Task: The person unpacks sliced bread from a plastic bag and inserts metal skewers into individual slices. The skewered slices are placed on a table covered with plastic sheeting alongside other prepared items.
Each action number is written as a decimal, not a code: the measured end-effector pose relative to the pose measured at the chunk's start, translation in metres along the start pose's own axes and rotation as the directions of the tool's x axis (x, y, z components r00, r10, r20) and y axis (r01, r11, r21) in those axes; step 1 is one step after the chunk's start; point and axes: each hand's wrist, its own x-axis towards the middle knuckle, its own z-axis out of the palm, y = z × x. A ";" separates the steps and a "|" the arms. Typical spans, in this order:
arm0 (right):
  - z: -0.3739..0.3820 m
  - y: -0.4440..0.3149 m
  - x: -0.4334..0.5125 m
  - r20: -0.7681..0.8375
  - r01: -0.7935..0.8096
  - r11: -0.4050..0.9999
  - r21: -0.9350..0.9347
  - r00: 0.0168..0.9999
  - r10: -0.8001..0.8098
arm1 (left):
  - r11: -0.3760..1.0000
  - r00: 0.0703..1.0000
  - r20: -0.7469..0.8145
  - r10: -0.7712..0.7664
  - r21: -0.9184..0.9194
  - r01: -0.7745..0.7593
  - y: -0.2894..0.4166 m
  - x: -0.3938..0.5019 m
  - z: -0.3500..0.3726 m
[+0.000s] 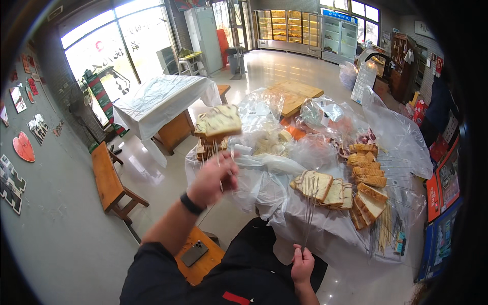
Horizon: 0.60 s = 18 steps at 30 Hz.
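Note:
Raised over the table's left end, my left hand (pixel 214 175) grips a skewer that bears a slice of marbled bread (pixel 223 120). The hand is blurred. Just below that slice, more skewered bread (pixel 206 149) is stacked at the table's edge. My right hand (pixel 303 265), low by my lap, holds a bunch of thin metal skewers (pixel 309 213) pointing up and away from me. Behind their tips lie several marbled bread slices (pixel 314 185). To their right sit plain bread slices (pixel 368 206) and a row of skewered bread pieces (pixel 368 167).
White plastic sheeting (pixel 263 190) covers the table. Clear plastic bags of food (pixel 320 114) and a wooden board (pixel 295 95) occupy its far side. Bamboo skewers (pixel 385 228) lie at right. A phone (pixel 195 253) rests on a wooden bench beside me. Someone in dark clothing (pixel 438 106) is at far right.

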 end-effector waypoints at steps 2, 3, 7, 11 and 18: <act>0.002 0.001 -0.001 0.023 0.011 1.000 -0.001 1.000 -0.011 | 0.999 0.999 -0.036 -0.020 -0.028 0.019 0.027 0.035 -0.035; 0.003 0.001 0.000 0.020 0.020 1.000 -0.015 1.000 -0.019 | 0.997 0.995 -0.067 -0.069 -0.030 0.067 0.039 0.051 -0.053; 0.008 0.000 0.001 0.031 0.015 0.999 0.034 0.999 -0.017 | 0.956 0.951 -0.095 -0.294 -0.026 0.293 0.053 0.082 -0.099; 0.007 0.000 -0.003 0.031 0.021 1.000 0.020 0.999 -0.022 | 0.952 0.917 -0.292 -0.272 0.055 0.301 0.051 0.069 -0.102; 0.001 -0.003 -0.003 0.046 0.033 0.999 0.006 0.998 -0.033 | 0.274 0.894 -0.260 0.364 0.948 0.165 0.042 0.008 -0.067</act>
